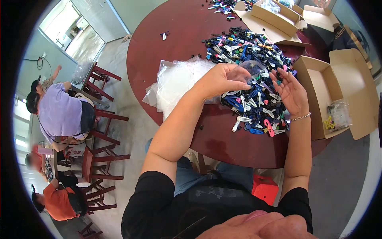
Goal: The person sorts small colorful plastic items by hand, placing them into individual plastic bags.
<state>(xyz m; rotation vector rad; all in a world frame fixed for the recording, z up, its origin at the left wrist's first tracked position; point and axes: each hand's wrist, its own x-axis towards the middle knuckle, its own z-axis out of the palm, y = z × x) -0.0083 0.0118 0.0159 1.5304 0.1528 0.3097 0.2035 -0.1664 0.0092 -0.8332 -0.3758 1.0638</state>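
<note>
My left hand [225, 81] is closed, thumb and fingers pinching a clear plastic bag [253, 66] above the heap of hair clips [260, 95]. The bag's outline is faint against the heap. My right hand [292, 91] is beside the heap, palm turned inward and fingers apart and slightly curled. Small dark and green pieces show near its fingertips; whether they touch it I cannot make out. The heap mixes black, blue, white and pink clips, with a larger pink clip [269, 128] near the front. Beside my left forearm lies a stack of clear bags [179, 81].
An open cardboard box [318, 79] at the right holds a bagged item and a yellow clip [328, 122]. Another open box [274, 18] stands at the back of the round red table [153, 44]. A red stool [264, 188] is below. Several people sit at the left among wooden stools [105, 163].
</note>
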